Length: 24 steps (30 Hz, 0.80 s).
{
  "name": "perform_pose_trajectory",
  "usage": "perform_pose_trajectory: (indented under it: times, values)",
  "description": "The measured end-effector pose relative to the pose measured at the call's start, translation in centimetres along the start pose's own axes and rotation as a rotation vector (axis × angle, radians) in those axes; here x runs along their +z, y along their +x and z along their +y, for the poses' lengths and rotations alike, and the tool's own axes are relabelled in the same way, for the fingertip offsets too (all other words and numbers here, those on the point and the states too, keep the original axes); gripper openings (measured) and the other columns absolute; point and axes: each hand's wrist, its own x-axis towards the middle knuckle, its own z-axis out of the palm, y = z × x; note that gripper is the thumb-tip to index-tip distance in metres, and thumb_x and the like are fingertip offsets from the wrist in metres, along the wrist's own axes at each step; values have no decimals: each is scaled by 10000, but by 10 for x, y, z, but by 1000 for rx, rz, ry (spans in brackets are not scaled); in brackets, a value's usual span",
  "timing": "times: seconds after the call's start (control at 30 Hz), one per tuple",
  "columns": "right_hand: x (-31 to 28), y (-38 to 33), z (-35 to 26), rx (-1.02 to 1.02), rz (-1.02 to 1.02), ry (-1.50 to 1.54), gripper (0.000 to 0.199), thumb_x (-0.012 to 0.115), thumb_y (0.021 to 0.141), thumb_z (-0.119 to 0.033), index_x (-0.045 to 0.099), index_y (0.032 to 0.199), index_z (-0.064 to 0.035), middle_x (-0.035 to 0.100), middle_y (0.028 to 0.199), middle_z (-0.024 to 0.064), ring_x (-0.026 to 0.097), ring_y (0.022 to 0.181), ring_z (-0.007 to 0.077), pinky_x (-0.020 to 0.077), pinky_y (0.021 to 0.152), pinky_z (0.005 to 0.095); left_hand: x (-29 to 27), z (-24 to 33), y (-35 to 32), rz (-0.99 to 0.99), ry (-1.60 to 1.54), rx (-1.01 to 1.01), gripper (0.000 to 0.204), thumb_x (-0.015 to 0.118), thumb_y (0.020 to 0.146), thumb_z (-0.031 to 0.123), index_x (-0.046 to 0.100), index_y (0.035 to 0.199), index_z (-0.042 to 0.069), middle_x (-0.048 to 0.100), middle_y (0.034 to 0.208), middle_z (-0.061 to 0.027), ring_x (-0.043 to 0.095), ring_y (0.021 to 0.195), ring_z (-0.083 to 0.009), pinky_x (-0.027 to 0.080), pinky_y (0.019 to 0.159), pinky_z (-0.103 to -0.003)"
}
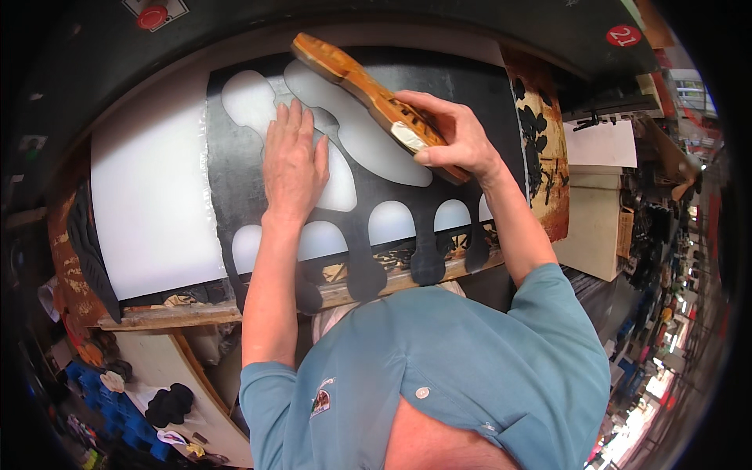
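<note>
A black sheet (243, 180) with several sole-shaped holes lies over a white board (153, 200), which shows through the holes. My left hand (292, 160) rests flat on the sheet, fingers stretched out, between the cut-out shapes. In my right hand (458, 137) is a long, narrow-waisted orange cutting die (368, 90), gripped near its lower right end. A white patch (409, 136) shows on the die's side. The die is tilted edge-up above the sheet's far part, and its far end points to the upper left.
A dark machine beam (392, 19) spans the far side, with a red button (151, 16) at its left. Black scraps (533, 129) lie on the worn board at the right. A wooden edge (172, 316) runs along the front. Blue crates (117, 411) stand at the lower left.
</note>
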Motion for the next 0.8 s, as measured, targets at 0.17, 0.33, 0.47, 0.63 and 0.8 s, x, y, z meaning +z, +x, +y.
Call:
perform_pose_trajectory:
  times: [0.17,0.33,0.47,0.63,0.8]
  values:
    - [28,-46,-9,19,164,397,874,879,762,-179,545,1532,65,662,1406,155,635,1269,222,462,1135,351,-23,35,4,-110,-238,-107,642,730,1008,259,538,1528,-64,496,1620,-279,407,1561,-423,322,1290,-507]
    - [65,-65,-3,102,304,582,815,836,836,-212,529,1532,80,665,1351,140,644,1221,196,491,1095,343,-36,121,-41,-399,-978,-98,1212,898,865,418,153,1696,-57,240,1734,-321,257,1626,-432,292,1307,-470]
    - [77,-67,-2,111,293,564,816,800,871,-268,506,1531,114,634,1355,159,616,1253,219,473,1102,360,-29,124,-59,-413,-1112,-207,1076,839,917,239,160,1714,-6,189,1776,-265,229,1644,-393,277,1314,-455]
    - [77,-66,-2,145,275,611,775,769,860,-225,528,1525,93,660,1324,132,622,1219,177,461,1108,319,-32,111,-77,-331,-1148,-223,685,647,1034,70,378,1660,1,348,1733,-235,346,1608,-353,304,1297,-416]
    - [67,-70,0,148,274,671,801,766,873,-267,518,1536,107,681,1249,112,638,1105,155,494,992,294,-43,72,-93,42,-1156,-712,303,584,1129,130,690,1351,-47,762,1169,-73,682,1041,-121,546,943,-286]
